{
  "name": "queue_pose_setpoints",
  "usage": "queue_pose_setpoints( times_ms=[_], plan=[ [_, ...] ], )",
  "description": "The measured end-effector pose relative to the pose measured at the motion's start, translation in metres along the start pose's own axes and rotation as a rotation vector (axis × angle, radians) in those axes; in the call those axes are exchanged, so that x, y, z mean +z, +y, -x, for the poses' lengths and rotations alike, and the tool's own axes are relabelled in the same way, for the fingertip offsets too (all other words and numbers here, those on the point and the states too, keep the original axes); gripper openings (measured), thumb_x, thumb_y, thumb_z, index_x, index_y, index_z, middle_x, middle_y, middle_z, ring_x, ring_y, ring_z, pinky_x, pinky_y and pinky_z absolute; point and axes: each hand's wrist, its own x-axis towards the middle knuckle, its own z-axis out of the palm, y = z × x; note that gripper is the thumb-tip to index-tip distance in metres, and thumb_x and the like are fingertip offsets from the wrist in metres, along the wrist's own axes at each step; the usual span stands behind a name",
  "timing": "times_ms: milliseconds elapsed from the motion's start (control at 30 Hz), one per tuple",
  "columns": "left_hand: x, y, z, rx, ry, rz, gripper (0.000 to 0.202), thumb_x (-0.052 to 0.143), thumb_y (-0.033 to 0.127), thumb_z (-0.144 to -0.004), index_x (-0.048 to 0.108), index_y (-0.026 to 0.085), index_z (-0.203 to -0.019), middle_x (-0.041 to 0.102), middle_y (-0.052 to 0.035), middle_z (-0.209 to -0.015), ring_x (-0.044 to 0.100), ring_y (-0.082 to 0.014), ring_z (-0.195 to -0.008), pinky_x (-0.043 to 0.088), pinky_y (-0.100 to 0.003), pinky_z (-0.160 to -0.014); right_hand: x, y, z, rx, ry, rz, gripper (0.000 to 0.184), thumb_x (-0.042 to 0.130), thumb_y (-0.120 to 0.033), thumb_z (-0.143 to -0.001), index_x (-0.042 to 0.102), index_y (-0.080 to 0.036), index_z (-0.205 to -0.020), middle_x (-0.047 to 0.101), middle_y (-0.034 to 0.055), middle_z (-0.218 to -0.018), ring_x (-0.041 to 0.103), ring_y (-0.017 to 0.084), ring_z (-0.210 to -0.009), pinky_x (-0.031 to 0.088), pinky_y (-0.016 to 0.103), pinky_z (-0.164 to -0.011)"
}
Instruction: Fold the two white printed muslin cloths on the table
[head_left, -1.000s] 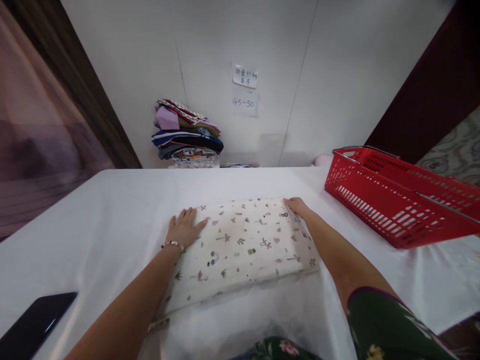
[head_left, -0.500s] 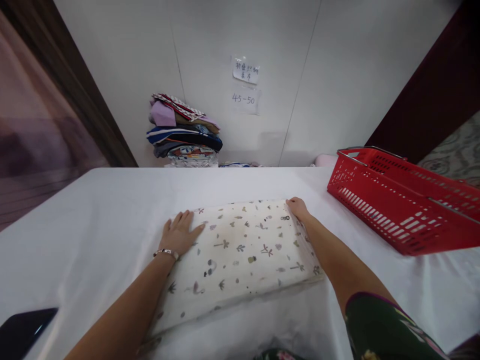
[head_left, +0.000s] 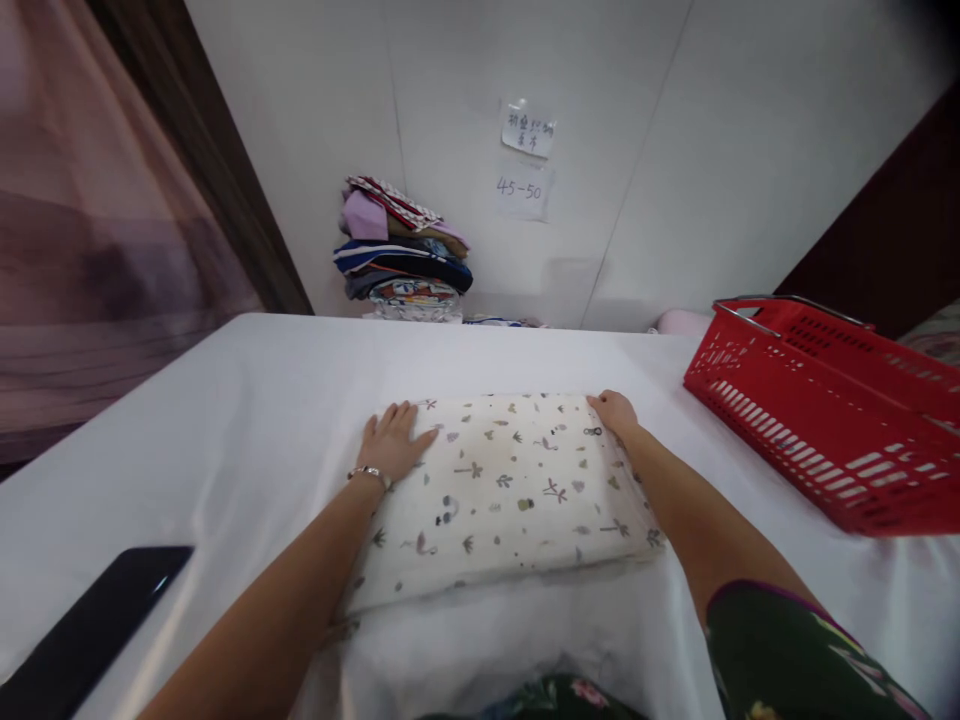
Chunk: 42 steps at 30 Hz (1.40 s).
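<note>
A cream pillow with small plant prints lies flat on the white-covered table in front of me. My left hand rests flat on its far left corner, fingers stretched out, a thin bracelet at the wrist. My right hand is at the far right corner, fingers curled over the pillow's edge. Both forearms run along the pillow's two sides.
A red plastic basket stands on the table at the right. A dark phone lies at the near left edge. A stack of folded clothes sits behind the table against the white wall, under two paper notes.
The view has swung left, so everything sits further right in frame. Both hands hold the same corners of the pillow; the pillow has barely moved.
</note>
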Motion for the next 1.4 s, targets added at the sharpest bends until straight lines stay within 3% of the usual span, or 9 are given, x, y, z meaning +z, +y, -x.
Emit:
queue_pose_setpoints(
  times_ms=[167, 333, 533, 733, 867, 967, 1100, 1200, 1400],
  plan=[
    [-0.003, 0.002, 0.004, -0.029, -0.012, 0.099, 0.077, 0.025, 0.066, -0.081, 0.029, 0.018, -0.141, 0.021, -0.0060, -0.150, 0.014, -0.0246, -0.138, 0.009, -0.047, -0.112, -0.008, 0.005, 0.022, -0.029, -0.056, 0.060, 0.046, 0.039, -0.052, -0.085, 0.063, -0.013, -0.093, 0.064, 0.0166, -0.099, 0.059, 0.026, -0.093, 0.042, 0.031, -0.073],
    [-0.010, -0.004, 0.002, -0.073, 0.010, 0.312, 0.071, 0.027, 0.060, -0.084, 0.028, 0.019, -0.141, 0.017, -0.0044, -0.151, 0.013, -0.0203, -0.139, 0.009, -0.042, -0.112, -0.016, 0.036, 0.062, -0.060, -0.134, 0.084, 0.051, 0.047, -0.060, -0.079, 0.064, -0.012, -0.079, 0.066, 0.0174, -0.089, 0.061, 0.029, -0.089, 0.044, 0.033, -0.075],
    [-0.036, 0.006, 0.006, -0.101, -0.025, 0.428, 0.069, 0.034, 0.057, -0.082, 0.034, 0.017, -0.138, 0.021, -0.0078, -0.150, 0.017, -0.0224, -0.138, 0.017, -0.038, -0.111, -0.025, 0.064, 0.110, 0.049, -0.259, -0.022, 0.064, 0.056, -0.067, -0.068, 0.061, -0.012, -0.100, 0.062, 0.0191, -0.109, 0.060, 0.031, -0.097, 0.048, 0.037, -0.075],
    [-0.040, 0.043, 0.062, 0.133, -0.054, 0.489, 0.058, 0.054, 0.049, -0.074, 0.052, 0.021, -0.125, 0.032, -0.0104, -0.145, 0.018, -0.0278, -0.137, 0.005, -0.047, -0.111, -0.047, 0.062, 0.136, 0.209, -0.598, -0.443, 0.055, 0.057, -0.066, -0.069, 0.061, -0.020, -0.099, 0.066, 0.0110, -0.105, 0.063, 0.025, -0.093, 0.052, 0.031, -0.069],
    [-0.018, 0.062, 0.108, 0.264, -0.096, 0.689, 0.048, 0.064, 0.044, -0.068, 0.060, 0.026, -0.112, 0.040, -0.0103, -0.141, 0.023, -0.0312, -0.135, -0.002, -0.048, -0.111, -0.049, 0.073, 0.137, 0.210, -0.701, -0.657, 0.047, 0.062, -0.060, -0.068, 0.063, -0.022, -0.094, 0.068, 0.0118, -0.102, 0.063, 0.027, -0.096, 0.054, 0.032, -0.073],
    [-0.005, 0.067, 0.124, 0.277, -0.114, 0.779, 0.046, 0.067, 0.041, -0.066, 0.061, 0.027, -0.110, 0.040, -0.0123, -0.140, 0.021, -0.0339, -0.135, -0.006, -0.047, -0.111, -0.046, 0.076, 0.136, 0.184, -0.706, -0.733, 0.047, 0.060, -0.057, -0.069, 0.061, -0.023, -0.101, 0.065, 0.0137, -0.109, 0.062, 0.029, -0.099, 0.055, 0.035, -0.077],
    [-0.011, 0.068, 0.127, 0.215, -0.103, 0.884, 0.046, 0.064, 0.044, -0.069, 0.061, 0.026, -0.112, 0.040, -0.0125, -0.140, 0.020, -0.0335, -0.136, -0.003, -0.048, -0.112, -0.053, 0.061, 0.139, 0.114, -0.582, -0.755, 0.057, 0.058, -0.054, -0.069, 0.053, -0.026, -0.118, 0.061, 0.0144, -0.115, 0.062, 0.031, -0.098, 0.056, 0.039, -0.075],
    [-0.026, 0.072, 0.127, 0.129, -0.153, 0.987, 0.054, 0.059, 0.051, -0.073, 0.057, 0.025, -0.121, 0.036, -0.0114, -0.142, 0.023, -0.0311, -0.135, 0.013, -0.046, -0.112, -0.068, 0.035, 0.142, 0.107, -0.457, -0.772, 0.062, 0.060, -0.051, -0.067, 0.048, -0.028, -0.122, 0.061, 0.0154, -0.114, 0.065, 0.032, -0.089, 0.057, 0.040, -0.067],
    [-0.054, 0.070, 0.122, -0.085, -0.273, 1.409, 0.059, 0.053, 0.056, -0.077, 0.053, 0.021, -0.125, 0.045, -0.0107, -0.137, 0.042, -0.0289, -0.125, 0.035, -0.043, -0.103, -0.099, -0.060, 0.163, -0.171, -0.424, -0.770, 0.052, 0.068, -0.045, -0.064, 0.055, -0.028, -0.111, 0.066, 0.0133, -0.103, 0.065, 0.026, -0.075, 0.053, 0.033, -0.056]
  ],
)
